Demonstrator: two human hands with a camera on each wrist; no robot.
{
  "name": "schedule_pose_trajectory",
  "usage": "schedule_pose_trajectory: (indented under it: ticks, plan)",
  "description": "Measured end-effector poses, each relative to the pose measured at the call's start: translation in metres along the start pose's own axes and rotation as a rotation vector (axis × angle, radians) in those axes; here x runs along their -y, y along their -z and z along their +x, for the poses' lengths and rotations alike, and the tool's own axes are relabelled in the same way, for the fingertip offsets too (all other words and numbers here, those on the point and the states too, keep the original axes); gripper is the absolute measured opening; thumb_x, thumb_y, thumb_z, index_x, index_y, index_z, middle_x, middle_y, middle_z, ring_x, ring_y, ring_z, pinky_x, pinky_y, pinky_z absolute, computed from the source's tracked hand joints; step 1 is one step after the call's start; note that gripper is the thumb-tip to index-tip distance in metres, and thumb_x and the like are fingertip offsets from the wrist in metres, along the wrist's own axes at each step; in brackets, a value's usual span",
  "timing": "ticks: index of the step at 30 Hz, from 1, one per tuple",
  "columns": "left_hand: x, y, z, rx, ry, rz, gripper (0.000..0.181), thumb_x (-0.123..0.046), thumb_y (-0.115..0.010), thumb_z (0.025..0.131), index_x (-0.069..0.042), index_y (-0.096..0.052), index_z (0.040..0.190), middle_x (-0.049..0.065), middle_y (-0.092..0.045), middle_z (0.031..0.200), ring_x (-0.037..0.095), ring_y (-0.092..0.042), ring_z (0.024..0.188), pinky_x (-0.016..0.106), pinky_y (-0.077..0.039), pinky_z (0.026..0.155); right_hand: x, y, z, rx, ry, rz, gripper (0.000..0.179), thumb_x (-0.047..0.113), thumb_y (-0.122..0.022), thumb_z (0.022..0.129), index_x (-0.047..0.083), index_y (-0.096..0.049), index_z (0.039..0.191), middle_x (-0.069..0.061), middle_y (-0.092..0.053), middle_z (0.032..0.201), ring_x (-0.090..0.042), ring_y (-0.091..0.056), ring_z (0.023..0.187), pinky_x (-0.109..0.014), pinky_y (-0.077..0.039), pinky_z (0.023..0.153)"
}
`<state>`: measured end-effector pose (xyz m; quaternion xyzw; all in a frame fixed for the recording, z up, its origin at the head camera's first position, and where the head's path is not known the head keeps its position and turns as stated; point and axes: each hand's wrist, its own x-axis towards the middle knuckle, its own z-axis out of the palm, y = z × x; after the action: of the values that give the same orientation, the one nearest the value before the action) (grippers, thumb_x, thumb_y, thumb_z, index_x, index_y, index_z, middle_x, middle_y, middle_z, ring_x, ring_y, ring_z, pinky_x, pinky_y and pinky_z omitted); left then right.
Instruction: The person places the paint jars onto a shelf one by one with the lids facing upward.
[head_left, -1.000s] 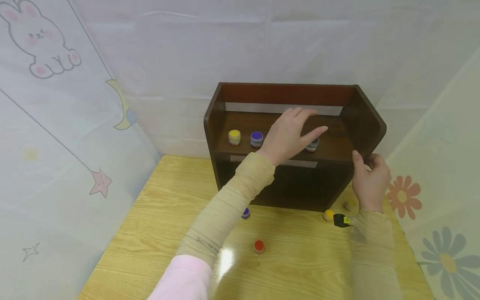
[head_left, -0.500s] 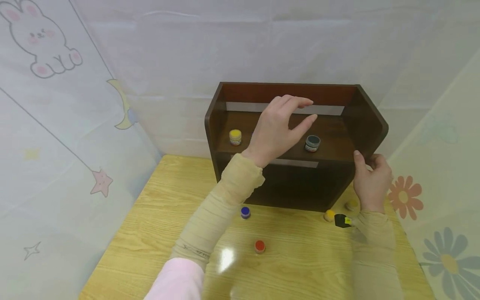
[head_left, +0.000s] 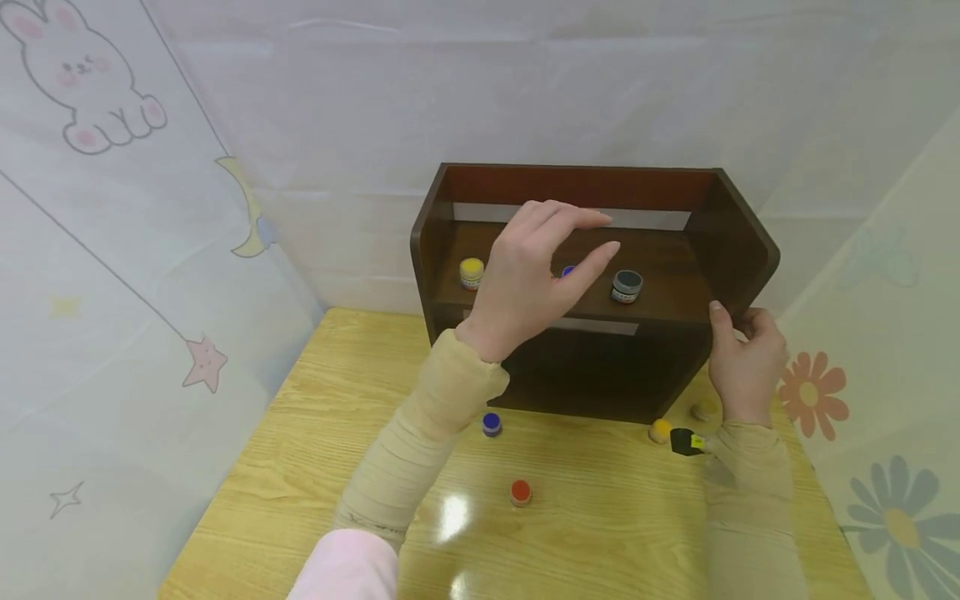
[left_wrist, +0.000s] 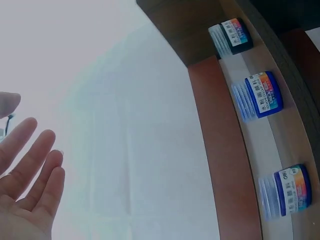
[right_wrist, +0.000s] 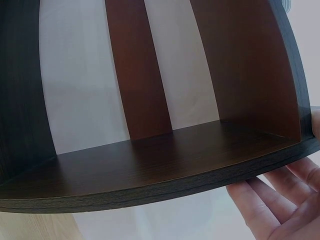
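Note:
My left hand [head_left: 517, 275] hovers over the upper board of a dark brown wooden shelf [head_left: 675, 300], thumb and fingers apart with nothing between them. On that board stand a yellow-lidded paint jar [head_left: 472, 273], a blue paint jar [head_left: 568, 271] mostly hidden by my hand, and a dark-lidded paint jar [head_left: 627, 286]. In the left wrist view, two blue jars, a nearer one [left_wrist: 286, 192] and a middle one [left_wrist: 257, 96], line up with the dark jar [left_wrist: 231, 37]. My right hand [head_left: 744, 367] grips the shelf's right side panel, thumb at the front, fingers behind [right_wrist: 287, 200].
Below the shelf, a blue jar [head_left: 491, 424] and a red-lidded jar [head_left: 521, 492] stand on the wood-grain table [head_left: 315, 467]. An orange-yellow-lidded jar [head_left: 660, 431] and a pale yellow one [head_left: 703, 408] are by its right foot. Printed white sheets [head_left: 352, 117] enclose the table.
My left hand has moved left away from the dark jar, uncovering it and part of one blue jar while covering the other. My right hand keeps its hold on the shelf.

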<state>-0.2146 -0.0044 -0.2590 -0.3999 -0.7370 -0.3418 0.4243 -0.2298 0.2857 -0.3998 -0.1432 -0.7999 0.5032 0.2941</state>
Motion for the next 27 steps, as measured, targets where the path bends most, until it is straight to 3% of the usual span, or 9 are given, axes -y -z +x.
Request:
schedule_pose_trajectory:
  ticks: [9, 18, 23, 27]
  plan:
    - [-0.004, 0.012, -0.024, 0.029, -0.040, 0.013, 0.020, -0.021, -0.075, 0.094, -0.004, -0.074, 0.105, 0.004, -0.073, 0.102, 0.018, -0.063, 0.096, 0.024, -0.046, 0.093, 0.002, -0.001, -0.003, -0.019, 0.023, -0.015, 0.029, 0.042, -0.065, 0.098, 0.014, -0.063, 0.097, 0.009, -0.060, 0.096, -0.014, -0.063, 0.108, -0.019, -0.049, 0.086]
    - [-0.014, 0.025, -0.049, -0.022, -0.013, -0.046, 0.017, -0.018, -0.078, 0.091, -0.006, -0.076, 0.102, 0.002, -0.074, 0.100, 0.015, -0.065, 0.093, 0.024, -0.049, 0.086, 0.003, 0.000, -0.004, -0.011, 0.013, -0.008, 0.028, 0.042, -0.065, 0.098, 0.015, -0.063, 0.096, 0.007, -0.062, 0.098, -0.011, -0.064, 0.102, -0.018, -0.049, 0.081]
    - [-0.014, 0.026, -0.069, -0.002, 0.035, -0.086, 0.014, -0.015, -0.079, 0.090, -0.006, -0.075, 0.100, 0.001, -0.073, 0.095, 0.010, -0.061, 0.079, 0.023, -0.051, 0.072, 0.004, 0.000, -0.004, -0.013, 0.014, -0.017, 0.028, 0.043, -0.065, 0.098, 0.015, -0.063, 0.096, 0.006, -0.063, 0.099, -0.010, -0.065, 0.102, -0.018, -0.048, 0.080]
    - [-0.009, 0.022, -0.089, 0.038, 0.108, -0.082, 0.012, -0.015, -0.078, 0.091, -0.008, -0.074, 0.100, -0.001, -0.071, 0.091, 0.009, -0.052, 0.066, 0.020, -0.045, 0.060, 0.003, -0.001, -0.004, -0.014, 0.009, -0.022, 0.029, 0.043, -0.065, 0.098, 0.015, -0.063, 0.097, 0.007, -0.062, 0.098, -0.012, -0.064, 0.104, -0.018, -0.049, 0.081]
